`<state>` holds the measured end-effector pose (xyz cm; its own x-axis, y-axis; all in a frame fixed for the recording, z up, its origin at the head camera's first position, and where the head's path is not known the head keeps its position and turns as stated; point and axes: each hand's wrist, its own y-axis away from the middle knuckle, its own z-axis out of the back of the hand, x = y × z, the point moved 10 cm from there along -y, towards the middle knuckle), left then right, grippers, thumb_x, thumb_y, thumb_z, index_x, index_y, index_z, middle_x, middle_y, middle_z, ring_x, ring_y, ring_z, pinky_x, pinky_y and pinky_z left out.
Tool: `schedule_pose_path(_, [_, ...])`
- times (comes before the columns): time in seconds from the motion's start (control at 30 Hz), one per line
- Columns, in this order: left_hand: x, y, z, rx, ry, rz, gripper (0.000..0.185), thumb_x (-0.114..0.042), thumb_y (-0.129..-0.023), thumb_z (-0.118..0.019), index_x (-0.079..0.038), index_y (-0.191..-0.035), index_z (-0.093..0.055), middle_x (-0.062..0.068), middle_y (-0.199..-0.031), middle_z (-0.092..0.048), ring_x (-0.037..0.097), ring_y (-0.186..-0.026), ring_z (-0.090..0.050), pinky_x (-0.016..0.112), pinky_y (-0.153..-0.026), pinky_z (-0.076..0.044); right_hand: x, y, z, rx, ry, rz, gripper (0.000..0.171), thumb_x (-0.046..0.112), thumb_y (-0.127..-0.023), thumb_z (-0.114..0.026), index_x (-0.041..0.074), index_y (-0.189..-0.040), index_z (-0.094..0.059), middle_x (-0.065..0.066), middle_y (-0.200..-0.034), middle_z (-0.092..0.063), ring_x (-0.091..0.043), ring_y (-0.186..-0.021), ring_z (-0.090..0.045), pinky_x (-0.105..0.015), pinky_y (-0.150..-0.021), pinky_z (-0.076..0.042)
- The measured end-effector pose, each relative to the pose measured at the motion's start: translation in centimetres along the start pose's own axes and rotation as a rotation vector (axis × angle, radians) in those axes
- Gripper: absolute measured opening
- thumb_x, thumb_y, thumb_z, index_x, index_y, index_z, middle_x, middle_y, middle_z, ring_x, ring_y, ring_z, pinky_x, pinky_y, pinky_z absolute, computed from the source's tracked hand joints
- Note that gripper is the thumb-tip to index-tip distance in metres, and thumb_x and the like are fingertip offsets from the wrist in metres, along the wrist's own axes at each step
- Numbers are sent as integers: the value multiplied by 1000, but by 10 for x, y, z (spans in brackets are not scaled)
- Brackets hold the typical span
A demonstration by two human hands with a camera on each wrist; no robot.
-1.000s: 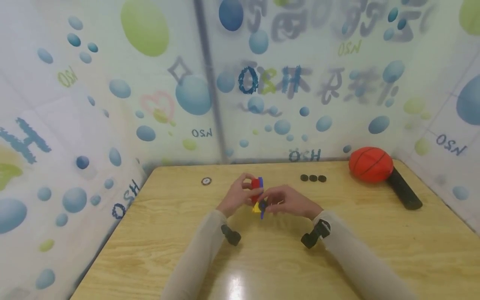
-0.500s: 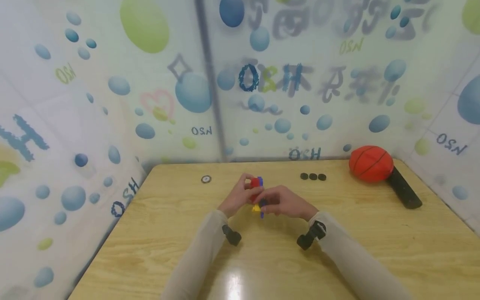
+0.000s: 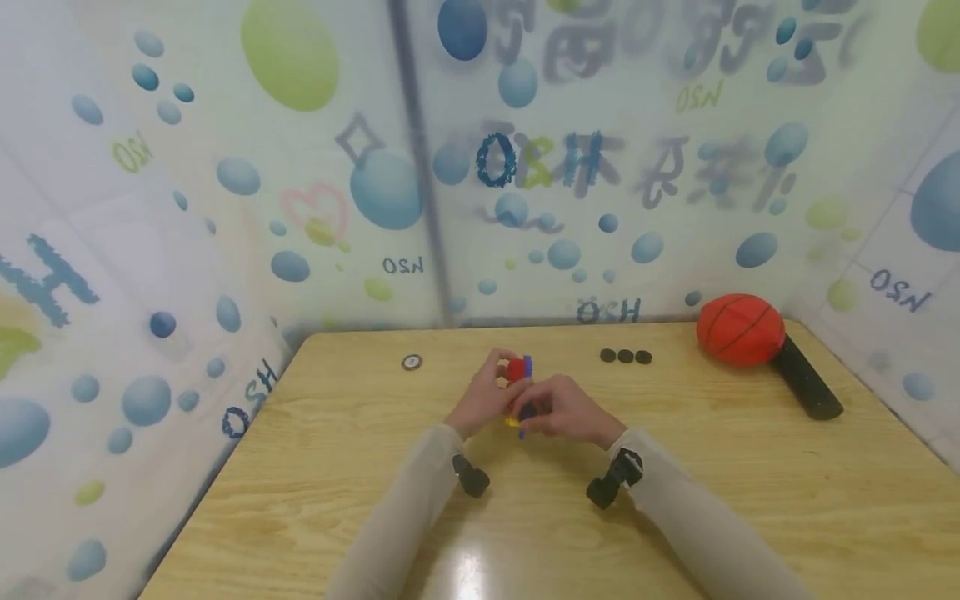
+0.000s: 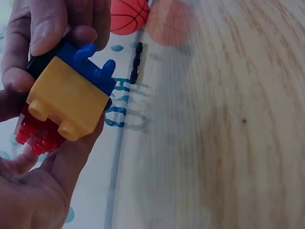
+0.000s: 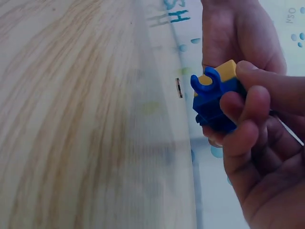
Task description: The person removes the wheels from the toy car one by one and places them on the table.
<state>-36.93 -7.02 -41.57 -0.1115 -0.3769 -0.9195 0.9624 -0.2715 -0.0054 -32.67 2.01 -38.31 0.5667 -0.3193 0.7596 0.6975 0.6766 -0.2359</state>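
A toy-block assembly is held up between both hands over the table. It joins a blue base (image 5: pixel 214 102), a yellow block (image 4: pixel 71 98) and red blocks (image 3: pixel 516 369). My left hand (image 3: pixel 483 402) grips it from the left, around the red part. From the right, my right hand (image 3: pixel 570 410) pinches a dark, round-looking piece (image 4: pixel 42 66) at the side of the blue base, close to the yellow block. Most of that dark piece is hidden by fingers. Two blue hooks (image 4: pixel 102 71) stick out from the base's end.
Three black discs (image 3: pixel 626 356) lie in a row at the table's back. A light-centred disc (image 3: pixel 412 362) lies back left. A red basketball-patterned ball (image 3: pixel 741 329) sits back right beside a black cylinder (image 3: pixel 808 379). A patterned curtain (image 3: pixel 360 250) stands behind the wooden table (image 3: pixel 337 475).
My right hand has moved left, its fingers closing over the dark piece. My left hand has shifted slightly right, and the assembly has turned a little, with less yellow and red showing.
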Motion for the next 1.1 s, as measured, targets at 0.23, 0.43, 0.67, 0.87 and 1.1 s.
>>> schedule_pose_path(0.23, [-12,2,3,-21,-52,-31,40,-26,-96,-68,-17,-129,-46,16,-117,-62,21,-85,-63,27,-66,-54,5,2,2,-43,25,52,14,5,-84,-78,8,-98,-77,-9,-91,-78,1,-53,-55,-23,-52,-52])
schedule_pose_path(0.43, [-12,3,11,-34,-67,-29,40,-28,-98,-65,-12,-129,-46,16,-113,-60,18,-86,-60,24,-67,-50,15,7,11,-77,84,137,12,6,-86,-77,9,-97,-77,-8,-92,-78,-5,-62,-64,-23,-60,-56])
schedule_pose_path(0.67, [-13,7,18,-5,-96,-24,38,-23,-98,-66,-15,-129,-47,17,-111,-61,22,-81,-69,27,-67,-56,-2,18,45,-107,-8,-57,23,12,-91,-74,19,-112,-73,-18,-77,-70,-36,-63,-65,-31,-59,-56])
schedule_pose_path(0.87, [-15,10,15,69,-145,-69,39,-22,-96,-68,-19,-132,-52,15,-114,-67,19,-85,-73,38,-78,-61,-12,26,55,-75,19,-75,32,12,-92,-72,13,-124,-69,-20,-84,-72,-33,-69,-69,-34,-64,-59])
schedule_pose_path(1.1, [-18,18,9,110,-278,-132,50,-14,-92,-69,-22,-140,-55,12,-121,-66,23,-101,-67,32,-80,-58,-26,41,68,-63,127,-103,35,11,-92,-71,8,-127,-67,-15,-81,-73,-31,-68,-71,-25,-62,-55])
